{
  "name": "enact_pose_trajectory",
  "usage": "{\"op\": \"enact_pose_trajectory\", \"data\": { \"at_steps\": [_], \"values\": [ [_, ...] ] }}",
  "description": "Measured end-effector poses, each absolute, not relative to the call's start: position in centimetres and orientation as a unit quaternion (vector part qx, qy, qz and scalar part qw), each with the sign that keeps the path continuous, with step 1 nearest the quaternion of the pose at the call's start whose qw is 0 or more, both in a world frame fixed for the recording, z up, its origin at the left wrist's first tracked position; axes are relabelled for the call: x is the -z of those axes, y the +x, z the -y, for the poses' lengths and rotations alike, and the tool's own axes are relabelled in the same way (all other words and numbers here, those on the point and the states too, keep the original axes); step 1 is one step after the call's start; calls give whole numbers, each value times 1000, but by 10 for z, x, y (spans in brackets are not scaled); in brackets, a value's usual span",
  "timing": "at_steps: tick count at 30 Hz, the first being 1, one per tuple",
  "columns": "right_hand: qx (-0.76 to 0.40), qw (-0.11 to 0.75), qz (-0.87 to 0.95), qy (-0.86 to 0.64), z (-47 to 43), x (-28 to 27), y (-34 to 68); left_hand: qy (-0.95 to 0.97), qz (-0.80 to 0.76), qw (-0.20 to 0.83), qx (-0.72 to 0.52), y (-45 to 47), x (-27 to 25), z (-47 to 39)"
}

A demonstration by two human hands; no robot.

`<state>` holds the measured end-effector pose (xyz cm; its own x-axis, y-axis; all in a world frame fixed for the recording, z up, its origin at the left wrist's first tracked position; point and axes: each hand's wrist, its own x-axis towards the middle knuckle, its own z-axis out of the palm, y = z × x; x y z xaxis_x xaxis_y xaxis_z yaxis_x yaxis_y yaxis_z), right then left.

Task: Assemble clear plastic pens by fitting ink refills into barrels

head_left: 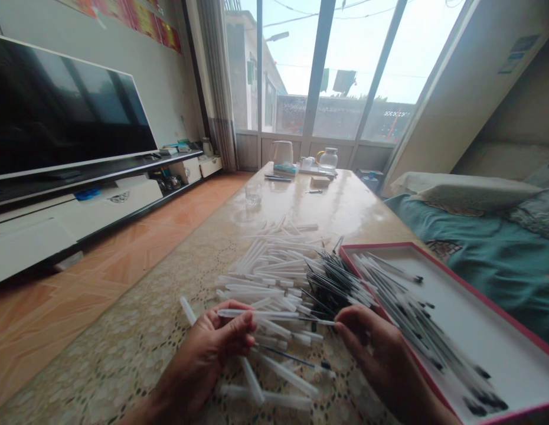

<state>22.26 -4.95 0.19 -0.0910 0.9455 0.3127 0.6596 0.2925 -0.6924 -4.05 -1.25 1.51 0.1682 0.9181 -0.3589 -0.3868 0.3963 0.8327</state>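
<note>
My left hand (216, 336) pinches a translucent white pen barrel (274, 315) between thumb and fingers, its mouth facing right. In my right hand (367, 333), thumb and fingertips grip the end of a thin pen refill (317, 321). Its other end meets the barrel's mouth; how far inside it reaches, I cannot tell. Just below, a dark refill with a black piece (324, 366) slants from near my left fingers. Many loose white barrels (265, 271) lie in a heap beyond my hands. Dark refills (339, 280) are piled to its right.
A red-rimmed shallow box (456, 289) at the right holds several pens with black ends (416, 319). Farther along the patterned table (137, 342) stand a drinking glass (253, 195), a small box (320, 181), a kettle (282, 152) and a glass jug (328, 158).
</note>
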Motion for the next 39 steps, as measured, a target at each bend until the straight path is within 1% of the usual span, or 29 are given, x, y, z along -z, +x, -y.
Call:
{"op": "enact_pose_trajectory", "data": {
  "at_steps": [4, 10, 14, 16, 18, 22, 24, 27, 29, 31, 33, 36, 39],
  "values": [
    [-139, 392, 675, -609, 45, -5, 241, 262, -480, 657, -518, -44, -20, 11],
    [-42, 395, 637, -661, 36, 3, 248, 380, -514, 628, -444, -42, -16, 10],
    [27, 385, 602, -699, 33, 0, 260, 409, -502, 600, -470, -39, -17, 11],
    [59, 353, 597, -718, 32, -4, 271, 413, -499, 590, -482, -39, -18, 12],
    [94, 304, 604, -730, 31, -6, 285, 412, -498, 587, -488, -39, -19, 12],
    [160, 163, 624, -747, 31, -2, 312, 416, -490, 588, -492, -39, -18, 13],
    [159, 104, 612, -768, 32, 3, 322, 420, -489, 585, -492, -39, -17, 13],
    [100, 68, 595, -794, 34, 9, 332, 418, -487, 588, -492, -38, -17, 13],
    [59, 68, 596, -798, 34, 10, 336, 417, -484, 590, -493, -38, -16, 12],
    [41, 87, 608, -788, 32, 6, 335, 422, -481, 590, -492, -38, -15, 12],
    [55, 137, 632, -761, 30, -2, 327, 437, -478, 588, -484, -36, -13, 13],
    [88, 238, 689, -679, 29, -13, 300, 472, -469, 584, -465, -33, -11, 18],
    [99, 292, 736, -603, 37, -19, 261, 510, -465, 574, -441, -30, -9, 25]
  ]
}}
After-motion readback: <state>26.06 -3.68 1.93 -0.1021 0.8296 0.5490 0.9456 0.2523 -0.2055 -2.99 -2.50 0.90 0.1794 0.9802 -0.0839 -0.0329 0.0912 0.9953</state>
